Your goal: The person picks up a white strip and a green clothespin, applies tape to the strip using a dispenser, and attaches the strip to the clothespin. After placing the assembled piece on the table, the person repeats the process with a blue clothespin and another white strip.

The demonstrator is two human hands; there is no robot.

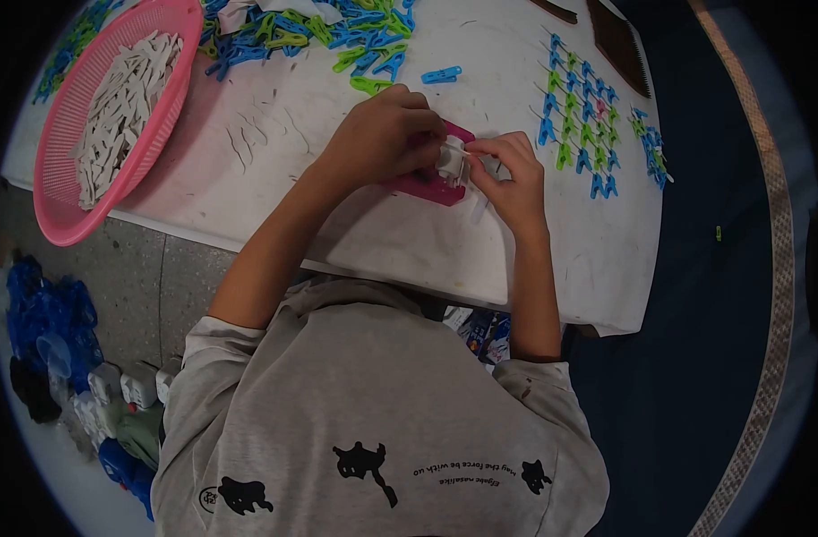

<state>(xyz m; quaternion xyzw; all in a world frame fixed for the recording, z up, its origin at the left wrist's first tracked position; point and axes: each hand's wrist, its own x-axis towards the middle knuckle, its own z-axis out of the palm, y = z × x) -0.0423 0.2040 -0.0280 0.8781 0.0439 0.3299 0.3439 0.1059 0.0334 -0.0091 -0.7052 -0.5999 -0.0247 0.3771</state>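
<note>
Partly under left hand (393, 132), pink holder (437, 191).

Light dim and diffuse; source cannot be told. Table (597, 251) brightest, greyish white, with soft shade near my left hand (382, 134) and forearm. Dark cloth (704, 233) at right loses most detail. Fisheye view: black vignette at corners, pale band (774, 224) bowed, outer areas stretched. Shirt (310, 385) print readable, upside down. Fine detail soft: white piece (466, 152) at my right hand (516, 179) barely resolved; floor clutter (51, 313) murky.
</note>
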